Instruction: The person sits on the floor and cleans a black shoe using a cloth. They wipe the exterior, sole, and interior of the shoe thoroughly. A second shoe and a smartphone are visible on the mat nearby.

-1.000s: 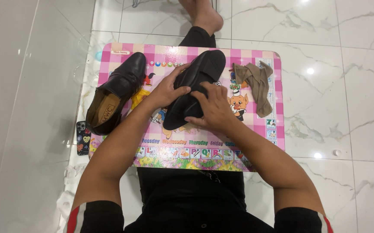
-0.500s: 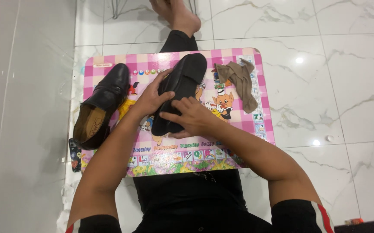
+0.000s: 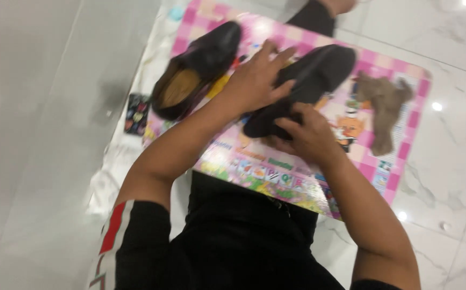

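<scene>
Both hands are on 1 black shoe [image 3: 302, 80] that lies sole-up and slanted across a pink checked mat [image 3: 405, 139] on the white marble floor [image 3: 39, 134]. The left hand [image 3: 254, 80] lies flat over the middle of the shoe with fingers spread, pressing rather than gripping. The right hand [image 3: 302, 134] curls around the heel end nearest the body, fingers wrapped on it, though the frame is blurred and the exact hold is hard to read. A second black shoe [image 3: 195, 70] with a tan insole sits upright just to the left on the mat, apart from the hands. A brown cloth [image 3: 380, 107] lies crumpled to the right, near the mat's edge. A small dark phone [image 3: 136, 113] rests on the floor beside the mat.

The shoe looks like smooth leather: light, firm at sole and heel, softer across the upper, probably a bit slippery. Heel and midsole seem the surest places to hold
</scene>
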